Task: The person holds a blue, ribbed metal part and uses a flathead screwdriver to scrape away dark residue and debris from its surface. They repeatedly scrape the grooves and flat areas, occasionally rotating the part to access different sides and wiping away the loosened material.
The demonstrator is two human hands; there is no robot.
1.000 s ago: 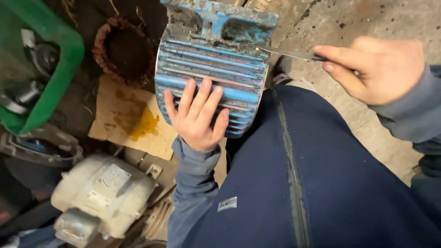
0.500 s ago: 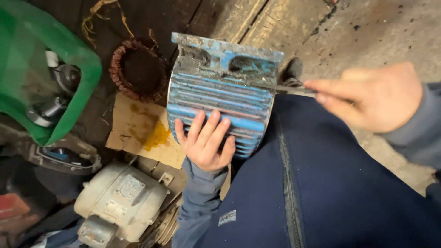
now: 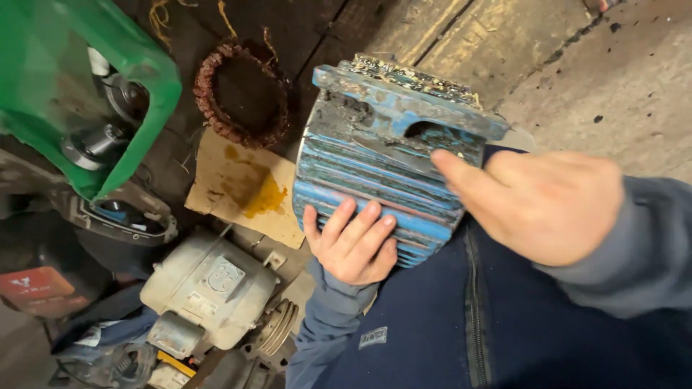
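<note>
A blue finned motor housing (image 3: 375, 180), chipped and greasy, rests against my dark blue trouser leg. My left hand (image 3: 353, 245) lies on its lower fins with the fingers pointing up, holding it in place. My right hand (image 3: 540, 202) comes in from the right with the fingers closed around a thin grey metal tool (image 3: 393, 149). The tool's tip lies along the upper fins just below an oval slot in the housing. Most of the tool's handle is hidden inside the hand.
A ring of copper-coloured winding (image 3: 241, 90) lies on the dark floor beyond a stained piece of cardboard (image 3: 245, 191). A green machine casing (image 3: 108, 79) stands at the upper left. A beige electric motor (image 3: 209, 284) lies at the lower left. Concrete floor (image 3: 620, 86) is at the right.
My right hand has moved left and nearer, bringing the tool tip onto the housing's upper fins. The view has dropped and closed in. My left hand has stayed on the lower fins.
</note>
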